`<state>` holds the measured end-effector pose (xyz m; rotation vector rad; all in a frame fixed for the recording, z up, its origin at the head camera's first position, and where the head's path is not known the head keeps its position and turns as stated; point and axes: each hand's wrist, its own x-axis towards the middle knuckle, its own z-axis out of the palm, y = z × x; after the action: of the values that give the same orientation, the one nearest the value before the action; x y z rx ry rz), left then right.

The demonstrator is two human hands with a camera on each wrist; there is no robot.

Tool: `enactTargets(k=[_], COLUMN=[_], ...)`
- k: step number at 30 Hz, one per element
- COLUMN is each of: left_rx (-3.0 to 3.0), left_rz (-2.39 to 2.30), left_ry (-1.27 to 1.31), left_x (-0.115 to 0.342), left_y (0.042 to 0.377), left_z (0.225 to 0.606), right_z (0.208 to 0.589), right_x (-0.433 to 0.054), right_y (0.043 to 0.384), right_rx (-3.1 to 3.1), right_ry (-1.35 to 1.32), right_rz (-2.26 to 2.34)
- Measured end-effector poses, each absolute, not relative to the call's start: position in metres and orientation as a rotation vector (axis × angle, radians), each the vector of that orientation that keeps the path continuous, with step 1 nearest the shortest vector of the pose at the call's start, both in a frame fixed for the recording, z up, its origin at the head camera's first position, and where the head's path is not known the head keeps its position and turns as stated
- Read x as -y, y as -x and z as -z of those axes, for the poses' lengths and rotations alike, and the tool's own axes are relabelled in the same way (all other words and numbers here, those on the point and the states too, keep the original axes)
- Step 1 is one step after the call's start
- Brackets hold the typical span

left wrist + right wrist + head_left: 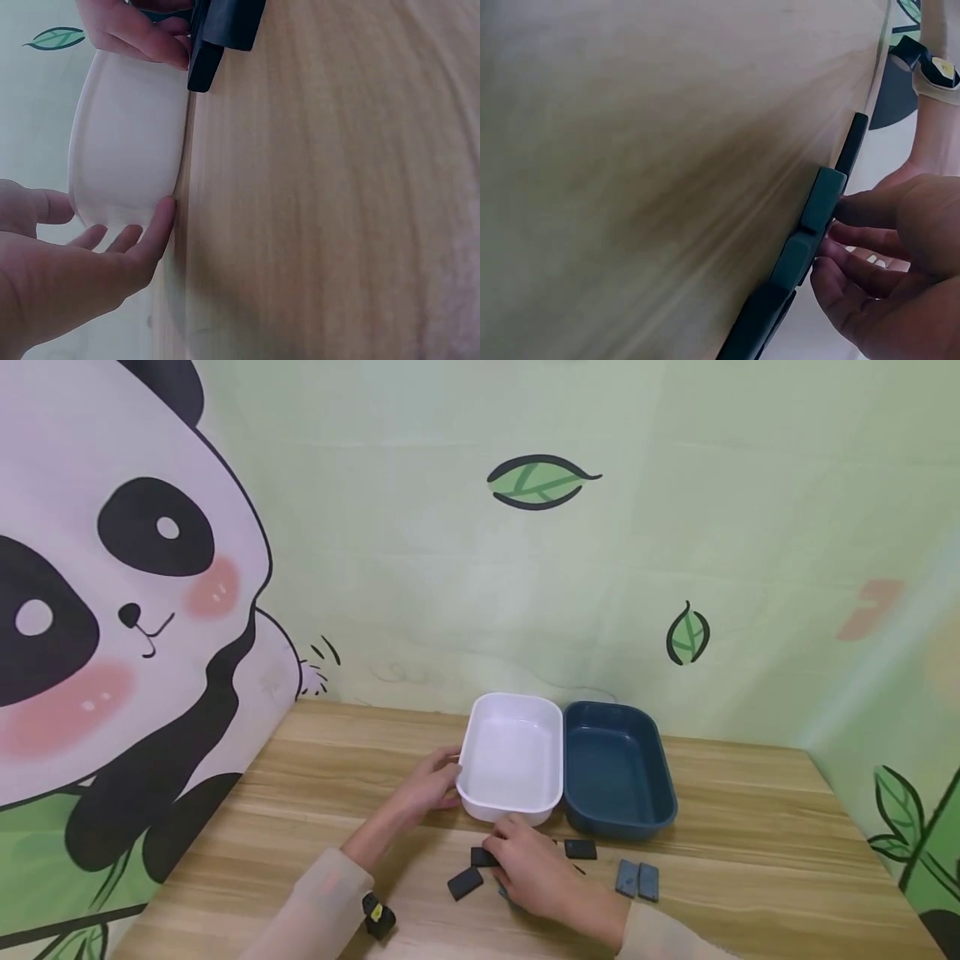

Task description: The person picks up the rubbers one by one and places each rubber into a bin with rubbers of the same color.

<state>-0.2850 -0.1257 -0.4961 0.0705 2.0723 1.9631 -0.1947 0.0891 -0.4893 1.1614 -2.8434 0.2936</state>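
Observation:
At the left side of a white plastic basin (512, 814), my left hand (426, 789) holds its wall. The left wrist view shows the thumb at the rim and the fingers (156, 236) reaching down to the base. My right hand (536, 868) is in front of the basin with bent fingers, among small flat rectangular blocks. Its fingertips (832, 251) meet the edges of dark blocks (791, 259); whether they pinch one is hidden. A black block (482, 857) lies partly behind the hand, and another black block (465, 883) is nearer me. A bluish block (512, 900) shows beneath the hand.
A dark blue basin (667, 793) stands against the white one's right side. One black block (581, 849) lies before it, with two grey-blue blocks (637, 881) farther right. Behind the wooden table (750, 827) hangs a panda-printed backdrop (420, 527). A black device (378, 917) is strapped at my left wrist.

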Motion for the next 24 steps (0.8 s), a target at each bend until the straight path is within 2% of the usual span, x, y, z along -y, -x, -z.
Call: enactTargets(k=[17, 24], left_rx=[-2.014, -2.014], left_rz=[-2.008, -2.003], left_ry=[-0.074, -0.080], left_x=[0.1267, 0.1277], left_y=[0.2848, 0.2849], left_z=[0.4980, 0.4980], right_z=[0.4907, 0.4875], right_x=[-0.0877, -0.0889], right_y=[0.1945, 0.1933], right_rx=[2.755, 2.815], right_ry=[-1.288, -1.193], right_rz=[-0.362, -0.370])
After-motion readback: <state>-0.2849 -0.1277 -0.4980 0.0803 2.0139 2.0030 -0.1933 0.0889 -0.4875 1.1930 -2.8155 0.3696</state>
